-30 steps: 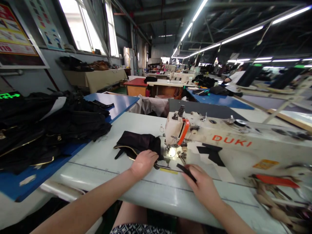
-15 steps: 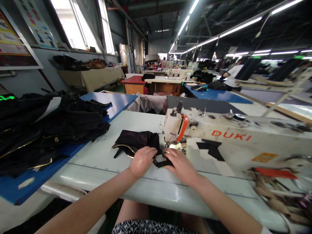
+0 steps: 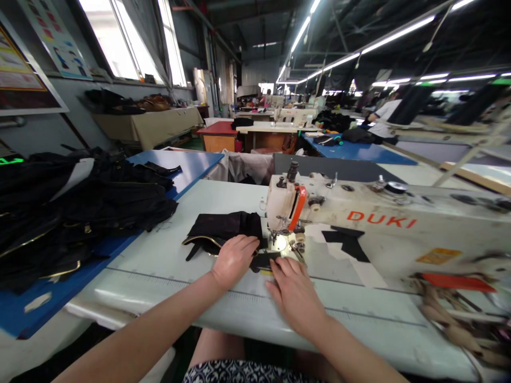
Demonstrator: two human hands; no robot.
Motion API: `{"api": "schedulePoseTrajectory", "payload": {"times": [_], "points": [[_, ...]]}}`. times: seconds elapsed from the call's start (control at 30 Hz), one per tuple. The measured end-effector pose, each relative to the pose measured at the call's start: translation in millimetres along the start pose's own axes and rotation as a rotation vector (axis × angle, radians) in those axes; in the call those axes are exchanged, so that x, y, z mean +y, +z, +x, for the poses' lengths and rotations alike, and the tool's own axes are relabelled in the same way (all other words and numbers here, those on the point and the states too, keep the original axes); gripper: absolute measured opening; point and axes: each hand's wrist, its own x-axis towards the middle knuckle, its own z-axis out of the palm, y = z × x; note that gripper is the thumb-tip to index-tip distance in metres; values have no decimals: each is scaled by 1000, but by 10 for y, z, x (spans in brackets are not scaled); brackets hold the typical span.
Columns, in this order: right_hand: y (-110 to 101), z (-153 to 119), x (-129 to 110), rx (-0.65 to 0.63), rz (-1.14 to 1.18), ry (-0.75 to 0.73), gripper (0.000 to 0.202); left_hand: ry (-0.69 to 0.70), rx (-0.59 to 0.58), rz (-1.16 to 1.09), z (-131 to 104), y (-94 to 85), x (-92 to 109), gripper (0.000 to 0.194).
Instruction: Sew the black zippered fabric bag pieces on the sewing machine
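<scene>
A folded black fabric piece (image 3: 223, 225) with a gold zipper (image 3: 202, 239) along its near edge lies on the sewing table, left of the needle. My left hand (image 3: 235, 260) is closed over its right end, thumb hidden. From there a narrow black strip (image 3: 265, 260) runs right, just in front of the lit needle plate (image 3: 280, 243). My right hand (image 3: 297, 290) has its fingertips on the strip's right end, thumb spread apart on the table side. A bit of yellow shows under the strip. The sewing machine head (image 3: 285, 202) stands right behind my hands, apart from the strip.
Black zippered garment pieces (image 3: 80, 213) are heaped on a blue table (image 3: 159, 154) at left. Black and white scraps (image 3: 345, 242) lie beneath the machine arm (image 3: 379, 218). A ruler scale (image 3: 159, 279) runs along the table's front. Another person (image 3: 385, 117) works far right.
My right hand has drawn back from the needle toward me, its thumb moving apart. The black strip, curved before, now lies straighter in front of the needle plate. My left hand has hardly moved.
</scene>
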Motion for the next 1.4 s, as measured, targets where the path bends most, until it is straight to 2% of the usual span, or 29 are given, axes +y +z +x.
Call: {"api": "schedulePoseTrajectory", "payload": {"times": [0.1,0.17,0.27,0.37,0.47,0.63,0.83,1.1,1.4], "points": [[35,122,-121,30,23,12,39,52,-49,25,75,18,46,24],[30,147,-96,30,63,3,34,86,-123,34,80,52,65,21],[-14,137,81,24,137,-51,28,97,-197,52,42,102,70,19],[-50,141,290,29,146,-83,26,95,-201,69,20,122,70,20],[-42,169,391,7,106,-125,19,97,-217,80,33,125,83,20],[-7,183,371,24,54,-142,15,141,-251,123,62,144,126,18],[-21,167,385,6,69,-142,17,131,-374,144,107,146,157,15],[-22,140,431,9,112,-159,19,132,-413,159,119,142,166,13],[-45,208,496,36,167,-155,19,188,-530,169,209,-5,194,15]]}}
